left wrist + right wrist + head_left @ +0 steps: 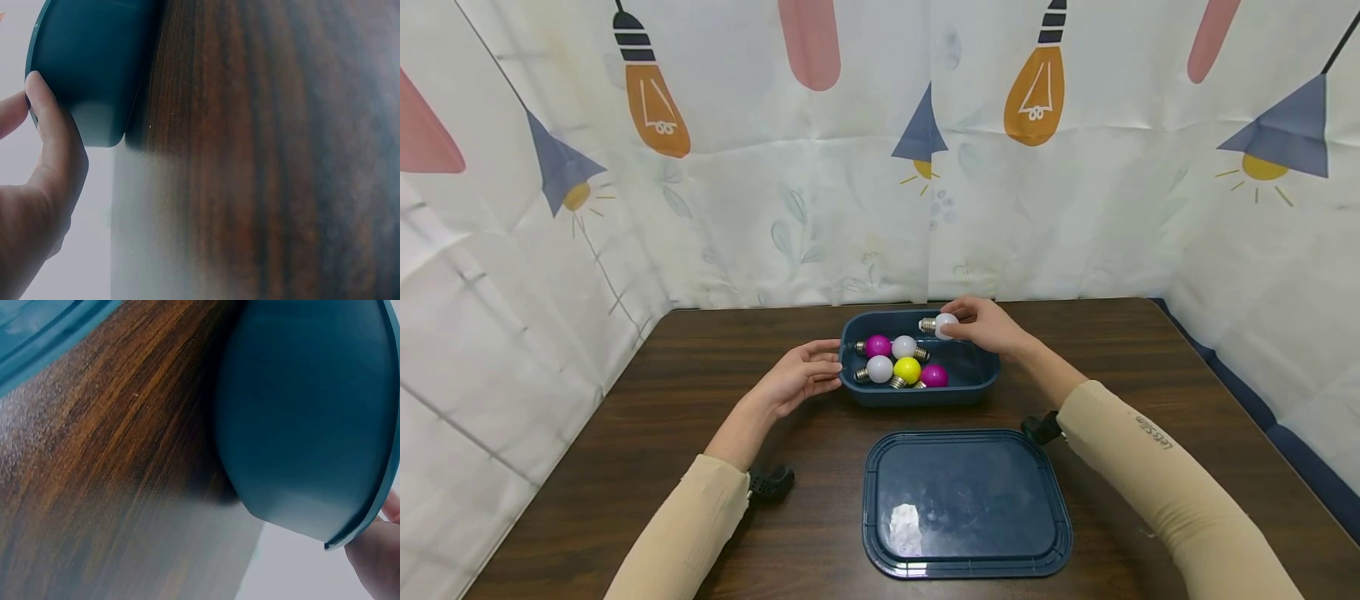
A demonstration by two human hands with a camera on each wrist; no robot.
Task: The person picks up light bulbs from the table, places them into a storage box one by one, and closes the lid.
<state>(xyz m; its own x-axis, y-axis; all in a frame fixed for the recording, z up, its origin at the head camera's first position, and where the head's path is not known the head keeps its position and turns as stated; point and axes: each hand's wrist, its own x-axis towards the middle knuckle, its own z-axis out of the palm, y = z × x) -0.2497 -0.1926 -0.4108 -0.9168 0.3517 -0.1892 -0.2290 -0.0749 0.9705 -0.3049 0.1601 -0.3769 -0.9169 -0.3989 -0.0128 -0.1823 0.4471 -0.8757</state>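
Note:
A dark blue bin [917, 398] stands on the table with several light bulbs in it: white [880, 369], magenta [934, 377] and yellow [907, 370]. My right hand [988, 327] pinches a white light bulb [946, 326] between thumb and fingers over the bin's back right part. Its metal screw base points left. In the right wrist view only a bit of that hand [375, 550] shows by the rim, and the bulb is hidden. My left hand [805, 372] touches the bin's left end with its fingers extended. The left wrist view shows its fingertips at the rim.
A dark blue lid [967, 504] lies flat on the brown wooden table [760, 533], in front of the bin. Behind the table hangs a white curtain [865, 192] printed with lamps and bulbs. A dark blue edge [1247, 387] runs along the table's right side.

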